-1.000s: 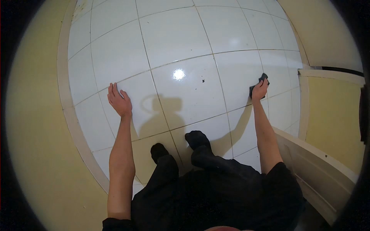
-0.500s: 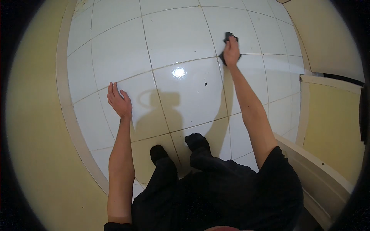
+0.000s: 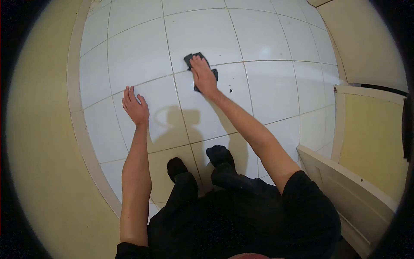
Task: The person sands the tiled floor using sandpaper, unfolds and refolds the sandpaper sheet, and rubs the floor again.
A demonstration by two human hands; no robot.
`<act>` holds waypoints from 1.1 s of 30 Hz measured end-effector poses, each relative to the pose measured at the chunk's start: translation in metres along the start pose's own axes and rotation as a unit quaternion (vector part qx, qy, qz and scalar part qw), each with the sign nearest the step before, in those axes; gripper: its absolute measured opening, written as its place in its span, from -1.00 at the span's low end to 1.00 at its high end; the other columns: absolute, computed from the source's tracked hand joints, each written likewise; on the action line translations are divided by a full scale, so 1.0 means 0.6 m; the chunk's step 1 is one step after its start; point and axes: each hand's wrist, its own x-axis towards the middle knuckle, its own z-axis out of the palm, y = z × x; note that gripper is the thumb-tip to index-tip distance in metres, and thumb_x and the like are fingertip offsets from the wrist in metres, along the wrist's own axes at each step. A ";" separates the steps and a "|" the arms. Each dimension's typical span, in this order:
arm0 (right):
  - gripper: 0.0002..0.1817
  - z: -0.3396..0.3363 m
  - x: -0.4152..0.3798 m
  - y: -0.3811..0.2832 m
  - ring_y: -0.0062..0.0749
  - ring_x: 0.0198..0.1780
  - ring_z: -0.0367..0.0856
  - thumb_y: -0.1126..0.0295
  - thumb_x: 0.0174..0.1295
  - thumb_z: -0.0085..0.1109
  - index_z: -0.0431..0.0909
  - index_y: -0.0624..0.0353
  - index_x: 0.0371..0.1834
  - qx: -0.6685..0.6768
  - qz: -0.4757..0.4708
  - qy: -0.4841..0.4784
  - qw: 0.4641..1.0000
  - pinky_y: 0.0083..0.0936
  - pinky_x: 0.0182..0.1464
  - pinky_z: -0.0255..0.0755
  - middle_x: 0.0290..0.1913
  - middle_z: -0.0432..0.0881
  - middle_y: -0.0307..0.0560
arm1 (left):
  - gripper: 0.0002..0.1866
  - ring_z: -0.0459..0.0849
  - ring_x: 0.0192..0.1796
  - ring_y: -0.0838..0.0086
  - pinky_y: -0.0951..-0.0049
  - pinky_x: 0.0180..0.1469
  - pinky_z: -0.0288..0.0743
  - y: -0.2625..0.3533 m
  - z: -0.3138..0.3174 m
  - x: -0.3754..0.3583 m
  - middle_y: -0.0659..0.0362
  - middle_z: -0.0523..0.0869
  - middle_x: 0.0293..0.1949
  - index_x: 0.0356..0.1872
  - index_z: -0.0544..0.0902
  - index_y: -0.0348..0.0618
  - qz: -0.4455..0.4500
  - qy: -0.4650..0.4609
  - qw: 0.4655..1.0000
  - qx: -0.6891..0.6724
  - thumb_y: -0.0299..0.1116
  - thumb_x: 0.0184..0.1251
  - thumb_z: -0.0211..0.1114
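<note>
My right hand (image 3: 204, 77) presses a dark cloth (image 3: 192, 60) against the white tiled floor (image 3: 276, 93). Folds of the cloth stick out past the fingertips and on both sides of the palm; the rest is hidden underneath. Off to the left, my left hand (image 3: 136, 108) is open with its fingers stretched forward and the thumb apart. It holds nothing and appears to rest on the tiles near a grout line. A small dark speck (image 3: 231, 90) lies on the floor to the right of my right hand.
Both feet in black socks (image 3: 176, 167) stand on the tiles close below the hands. A yellowish wall (image 3: 43, 129) with a pale baseboard (image 3: 78, 134) runs along the left. At the right are a door frame (image 3: 339, 121) and a pale door (image 3: 349, 183).
My right hand has swept left across the floor with the cloth, from the right-hand tiles to the middle. My left hand has stayed nearly in place.
</note>
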 end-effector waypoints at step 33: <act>-0.56 -0.480 -0.440 0.203 0.11 0.60 0.34 0.41 0.62 -0.06 0.44 0.34 0.47 -0.245 0.312 0.149 0.906 -0.14 0.59 0.23 0.53 0.46 0.23 | -0.51 0.30 0.63 0.19 0.00 0.65 0.06 -0.002 0.001 -0.001 0.06 0.43 0.55 0.47 0.47 -0.15 0.008 0.006 1.000 0.004 -0.36 0.57 0.11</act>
